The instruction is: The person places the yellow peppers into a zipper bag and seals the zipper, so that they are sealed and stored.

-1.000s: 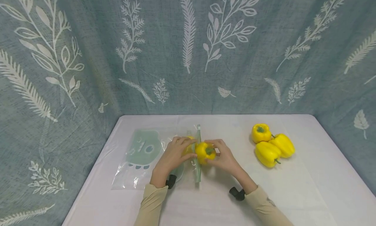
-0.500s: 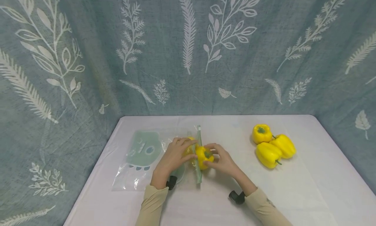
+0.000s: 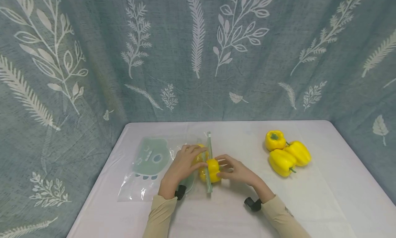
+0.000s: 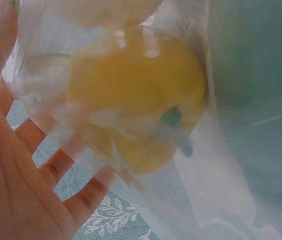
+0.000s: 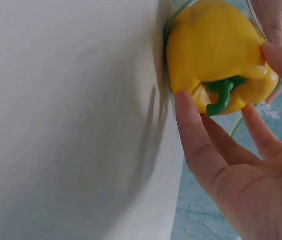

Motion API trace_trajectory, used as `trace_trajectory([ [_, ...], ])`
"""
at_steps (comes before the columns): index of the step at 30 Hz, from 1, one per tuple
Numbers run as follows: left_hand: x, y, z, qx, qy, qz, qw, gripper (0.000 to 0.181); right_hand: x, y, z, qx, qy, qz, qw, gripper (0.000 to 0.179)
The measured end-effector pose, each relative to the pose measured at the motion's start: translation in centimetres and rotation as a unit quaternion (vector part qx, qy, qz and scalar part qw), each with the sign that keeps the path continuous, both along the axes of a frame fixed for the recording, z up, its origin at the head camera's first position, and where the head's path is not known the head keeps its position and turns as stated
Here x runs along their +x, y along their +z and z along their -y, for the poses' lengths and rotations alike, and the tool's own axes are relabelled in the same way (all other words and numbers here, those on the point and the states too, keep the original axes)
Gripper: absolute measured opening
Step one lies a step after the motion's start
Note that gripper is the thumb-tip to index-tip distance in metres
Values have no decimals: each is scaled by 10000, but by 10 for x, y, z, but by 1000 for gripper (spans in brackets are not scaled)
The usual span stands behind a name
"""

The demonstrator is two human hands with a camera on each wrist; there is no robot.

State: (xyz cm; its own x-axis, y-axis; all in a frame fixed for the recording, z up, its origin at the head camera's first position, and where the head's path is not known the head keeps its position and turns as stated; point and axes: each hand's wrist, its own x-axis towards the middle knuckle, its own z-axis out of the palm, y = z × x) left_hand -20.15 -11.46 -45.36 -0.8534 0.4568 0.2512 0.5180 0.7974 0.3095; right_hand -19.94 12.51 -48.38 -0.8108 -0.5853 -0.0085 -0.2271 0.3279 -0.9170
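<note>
Grasping a yellow pepper (image 3: 213,171), the right hand (image 3: 237,171) (fingers spread) faces the left hand (image 3: 182,162) holding the bag (image 3: 151,157).

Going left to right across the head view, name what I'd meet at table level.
Large green print on the clear bag → left hand → yellow pepper in the bag's mouth → right hand → cluster of three yellow peppers.
</note>
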Motion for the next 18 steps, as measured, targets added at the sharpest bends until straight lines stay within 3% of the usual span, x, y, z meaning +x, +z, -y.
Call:
trace_trajectory([
  [9,1,1,0,64,50,130,9999,56,-4,-6,-5,85,620,43,9980,54],
  [18,2,3,-1,96,25,68,9999,55,-4,-14,2,-70,468,-169,9987,52],
])
